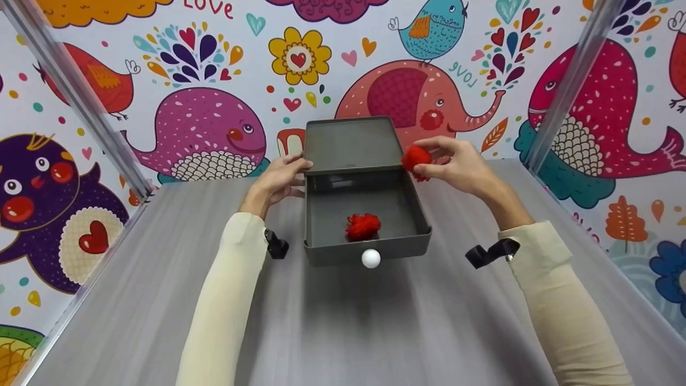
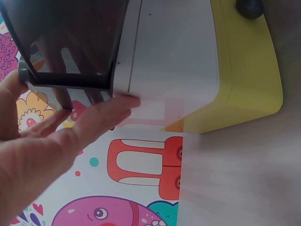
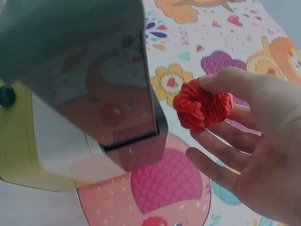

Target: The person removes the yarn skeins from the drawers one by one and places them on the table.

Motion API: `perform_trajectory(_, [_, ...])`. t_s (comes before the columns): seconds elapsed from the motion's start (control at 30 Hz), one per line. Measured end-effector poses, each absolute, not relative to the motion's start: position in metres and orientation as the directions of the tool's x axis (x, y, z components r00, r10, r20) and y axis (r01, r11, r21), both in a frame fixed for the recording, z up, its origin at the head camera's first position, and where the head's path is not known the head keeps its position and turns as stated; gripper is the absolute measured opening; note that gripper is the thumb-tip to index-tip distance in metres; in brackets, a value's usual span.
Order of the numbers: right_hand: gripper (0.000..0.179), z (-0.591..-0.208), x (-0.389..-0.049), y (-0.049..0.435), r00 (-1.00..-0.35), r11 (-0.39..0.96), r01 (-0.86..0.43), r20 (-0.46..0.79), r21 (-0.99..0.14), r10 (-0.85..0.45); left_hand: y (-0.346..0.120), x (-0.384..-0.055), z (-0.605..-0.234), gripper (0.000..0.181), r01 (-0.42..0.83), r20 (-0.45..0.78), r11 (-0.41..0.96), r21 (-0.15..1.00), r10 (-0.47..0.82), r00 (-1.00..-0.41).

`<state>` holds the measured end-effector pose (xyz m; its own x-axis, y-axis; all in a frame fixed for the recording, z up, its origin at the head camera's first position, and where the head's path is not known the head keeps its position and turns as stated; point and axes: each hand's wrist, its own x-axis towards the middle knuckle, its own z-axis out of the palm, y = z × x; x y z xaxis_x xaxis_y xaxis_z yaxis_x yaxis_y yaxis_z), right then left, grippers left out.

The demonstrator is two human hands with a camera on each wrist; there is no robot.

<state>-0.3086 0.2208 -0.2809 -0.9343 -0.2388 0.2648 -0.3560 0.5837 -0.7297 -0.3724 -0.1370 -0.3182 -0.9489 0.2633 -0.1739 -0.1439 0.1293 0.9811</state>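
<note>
A small tiered chest point(image 1: 353, 145) has its dark grey top drawer point(image 1: 367, 251) pulled out, with a white knob point(image 1: 371, 258) in front. A tangled red yarn ball point(image 1: 363, 227) lies inside the drawer. My left hand point(image 1: 276, 179) touches the chest's left side. In the left wrist view its fingers extend fairly straight along the white middle tier point(image 2: 174, 52). My right hand point(image 1: 455, 163) pinches a second red yarn ball point(image 3: 202, 104) between thumb and fingers, beside the chest's right edge.
In the wrist views the chest's lower tier point(image 2: 249, 61) is yellow with a dark knob point(image 2: 250, 7). Under it spreads a grey tabletop point(image 1: 177, 257). A cartoon-printed wall panel point(image 1: 343, 43) stands close behind, with metal posts point(image 1: 80, 102) at its sides.
</note>
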Motion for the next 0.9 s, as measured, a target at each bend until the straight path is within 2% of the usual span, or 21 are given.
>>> perform_trajectory(0.33, [0.054,-0.303,-0.317,0.254,-0.973,0.543,-0.232,0.197,-0.807,-0.123,-0.137,-0.373,-0.319,0.072,-0.137,-0.169,0.138,0.981,0.257,-0.951])
perform_trajectory(0.63, [0.059,-0.33,-0.327,0.277,-0.987,0.559,-0.156,0.112,-0.814,-0.112,-0.138,-0.373,-0.318,0.073,-0.143,-0.174,0.135,0.98,0.259,-0.95])
perform_trajectory(0.9, [0.062,-0.357,-0.333,0.29,-0.996,0.522,-0.063,0.023,-0.851,-0.083,-0.138,-0.373,-0.318,0.074,-0.146,-0.177,0.135,0.98,0.259,-0.949])
